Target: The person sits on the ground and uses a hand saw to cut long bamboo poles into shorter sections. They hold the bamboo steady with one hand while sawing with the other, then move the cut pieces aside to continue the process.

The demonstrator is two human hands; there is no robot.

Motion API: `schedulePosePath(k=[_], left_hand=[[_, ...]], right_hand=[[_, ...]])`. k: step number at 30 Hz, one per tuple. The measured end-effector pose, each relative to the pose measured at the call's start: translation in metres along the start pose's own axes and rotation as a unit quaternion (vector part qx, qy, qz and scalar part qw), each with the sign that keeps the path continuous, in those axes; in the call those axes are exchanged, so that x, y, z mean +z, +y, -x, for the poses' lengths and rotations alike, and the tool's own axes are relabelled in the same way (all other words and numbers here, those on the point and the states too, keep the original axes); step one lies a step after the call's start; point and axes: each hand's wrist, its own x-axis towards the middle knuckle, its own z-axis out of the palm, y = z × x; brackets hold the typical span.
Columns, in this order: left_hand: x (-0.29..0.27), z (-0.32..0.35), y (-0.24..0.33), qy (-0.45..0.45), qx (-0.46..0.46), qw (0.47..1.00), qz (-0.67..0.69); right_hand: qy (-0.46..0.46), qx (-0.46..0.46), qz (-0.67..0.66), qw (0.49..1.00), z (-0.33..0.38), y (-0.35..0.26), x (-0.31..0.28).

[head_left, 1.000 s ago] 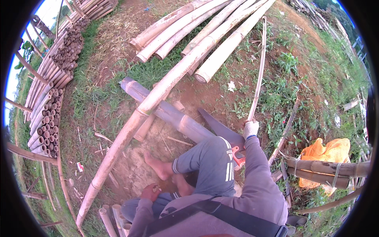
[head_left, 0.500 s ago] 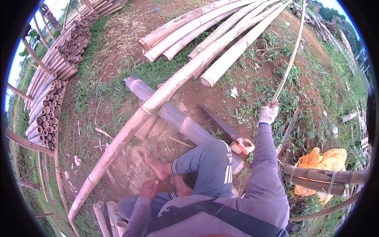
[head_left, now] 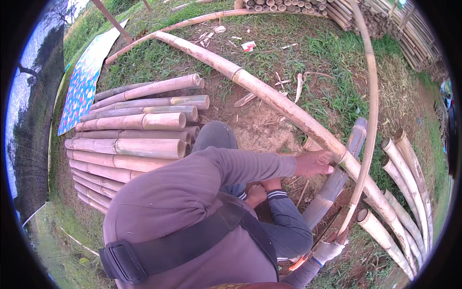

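My left hand (head_left: pixel 312 164) reaches across to a long pale bamboo pole (head_left: pixel 284 108), its fingers curled against the pole's near edge beside a joint. That pole lies slanting over a thicker grey-green bamboo length (head_left: pixel 323 196). Low in the picture, my right hand (head_left: pixel 329 251), in a white fingerless glove, is closed round the lower end of a long, thin bamboo stick (head_left: pixel 371 96). The stick rises past the crossing poles and passes out at the top. Close to the gloved hand lies a handsaw with an orange handle (head_left: pixel 301 261), partly hidden by my leg and arm.
Cut bamboo lengths (head_left: pixel 144 147) are stacked at my left. More pale poles (head_left: pixel 385 236) fan out at the right, and bundled bamboo (head_left: pixel 288 6) stands at the back. A patterned blue sheet (head_left: pixel 82 94) lies far left. Sawdust (head_left: pixel 272 139) and chips cover the ground.
My view has swung left, bringing the stacked cut lengths into sight. My left hand has moved from beside my foot to the pale pole. The right hand still holds the thin stick.
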Motion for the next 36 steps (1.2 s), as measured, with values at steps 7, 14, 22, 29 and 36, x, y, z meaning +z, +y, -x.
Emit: schedulePosePath(k=[7, 14, 22, 29, 36], left_hand=[[-0.070, 0.009, 0.006, 0.425, -0.094, 0.831, 0.345], [-0.255, 0.030, -0.006, 0.583, 0.044, 0.734, 0.346], [-0.393, 0.042, -0.025, 0.638, 0.043, 0.696, 0.327], [-0.463, 0.053, -0.026, 0.629, 0.034, 0.685, 0.366], [-0.521, 0.064, -0.040, 0.615, 0.011, 0.710, 0.343]], right_hand=[[-0.194, -0.211, -0.040, 0.957, -0.050, -0.130, 0.067], [-0.283, -0.280, -0.046, 0.916, -0.089, -0.206, 0.124], [-0.295, -0.347, -0.068, 0.888, -0.122, -0.300, 0.192], [-0.290, -0.346, -0.098, 0.887, -0.135, -0.364, 0.224], [-0.292, -0.344, -0.089, 0.888, -0.140, -0.400, 0.247]])
